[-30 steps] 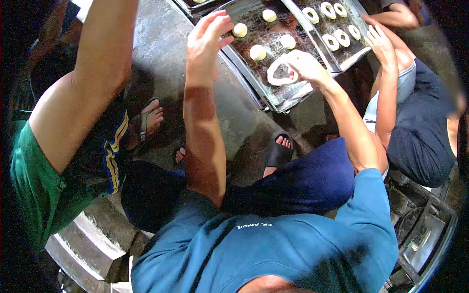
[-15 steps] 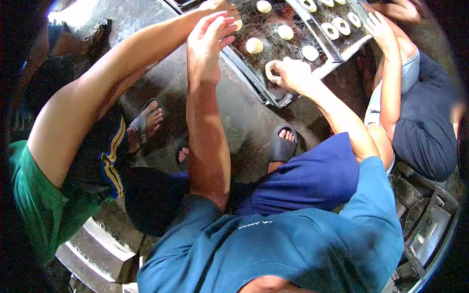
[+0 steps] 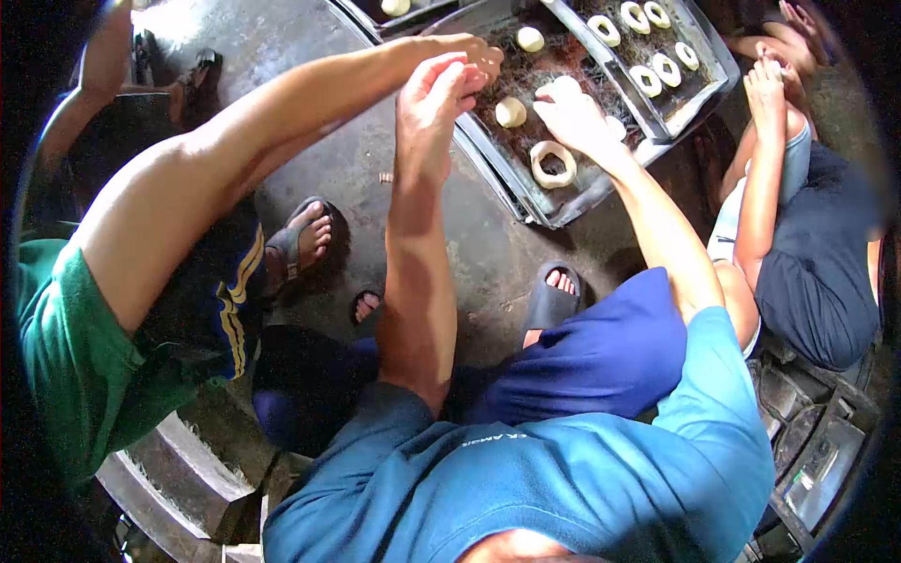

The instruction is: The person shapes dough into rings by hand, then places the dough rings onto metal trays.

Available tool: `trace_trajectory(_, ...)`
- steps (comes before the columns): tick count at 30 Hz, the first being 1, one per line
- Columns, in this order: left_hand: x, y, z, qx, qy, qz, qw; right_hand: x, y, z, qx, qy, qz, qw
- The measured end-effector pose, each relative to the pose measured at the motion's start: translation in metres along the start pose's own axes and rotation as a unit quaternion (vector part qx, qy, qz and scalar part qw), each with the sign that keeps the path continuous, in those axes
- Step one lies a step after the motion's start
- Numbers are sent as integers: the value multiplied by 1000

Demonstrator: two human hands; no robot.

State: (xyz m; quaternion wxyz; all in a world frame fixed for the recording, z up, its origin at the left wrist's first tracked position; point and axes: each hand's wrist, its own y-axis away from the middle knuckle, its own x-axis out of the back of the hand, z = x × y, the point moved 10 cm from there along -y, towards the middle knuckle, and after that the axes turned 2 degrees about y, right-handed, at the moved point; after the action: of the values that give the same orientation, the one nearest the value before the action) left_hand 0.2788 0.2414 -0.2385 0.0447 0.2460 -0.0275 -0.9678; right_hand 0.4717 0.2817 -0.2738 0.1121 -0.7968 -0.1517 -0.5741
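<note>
The head camera looks down at a person in a blue shirt, and both arms reach far out over the gray floor. The right hand (image 3: 574, 114) rests over the near baking tray (image 3: 526, 192), with its fingers bent down onto a dough ball. The ball is mostly hidden under the hand, so I cannot tell if the fingers really pinch it. Just near that hand, a dough ring (image 3: 553, 163) lies flat on the tray, close to the near rim, and no hand is on it. A round dough ball (image 3: 511, 112) sits a little to the left of the hand.

The left hand (image 3: 437, 103) is held up by the tray's left edge, fingers straight and close together, holding nothing.

A co-worker's hand (image 3: 477, 54) comes in from the left (its arm is long and bare) and touches the left hand's fingertips. What its fingers hold is too small to see.

A second tray (image 3: 709, 80) farther right holds more dough rings. Another person's hand (image 3: 768, 80) is raised beside it, and the top edge cuts off the far trays.
</note>
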Motion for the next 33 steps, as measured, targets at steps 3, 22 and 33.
trace_trajectory(3, -3, 1, -4, 28, -30, 21, 999, -55, -32, 27, -69, 9, -76, 995)
trace_trajectory(22, -152, 63, -87, -10, -47, -108, 993, 89, 112, 34, -82, -599, 78, 793)
trace_trajectory(33, -173, 77, -99, 142, 111, -138, 974, 130, 116, 61, -42, -449, 182, 874)
